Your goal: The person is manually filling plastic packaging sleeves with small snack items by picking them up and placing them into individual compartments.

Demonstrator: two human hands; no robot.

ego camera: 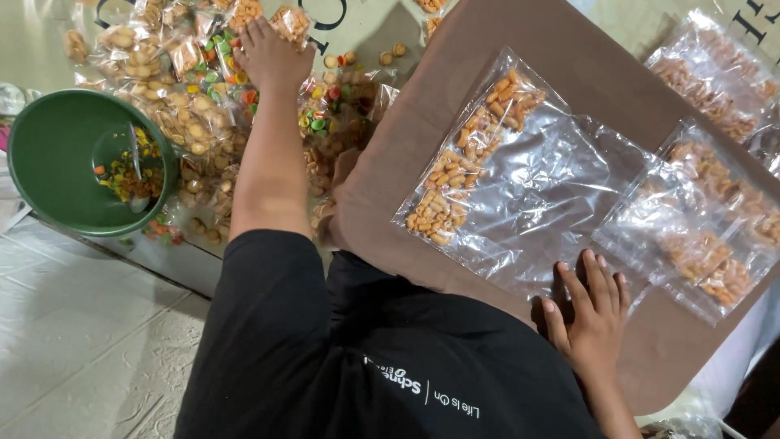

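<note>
Black shirt fabric [357, 358] fills the near edge of my view, and both arms leave it toward the surface. On the right my right hand [591, 313] lies flat with its fingers spread, palm down on the brown board [520, 24], its fingertips touching the near edge of a clear plastic bag [528, 195]; it pinches nothing. That bag lies flat on the board, mostly see-through, with a strip of orange snack pieces [467, 158] running along its left side. Just right of it a second clear bag [707, 219] with orange snacks overlaps its right edge, and farther off to the right more filled bags [711, 81] lie in a row. On the left my arm stretches far out, and my left hand [272, 53] rests palm down on a heap of small sealed packets [187, 89] holding tan and multicoloured snacks; the fingers lie close together and slightly curled, but I cannot tell whether they grip a packet. Left of that heap sits a green bowl [45, 158] with a few coloured pieces and a spoon [136, 167] inside. Pale floor tiles [81, 341] show near left.
</note>
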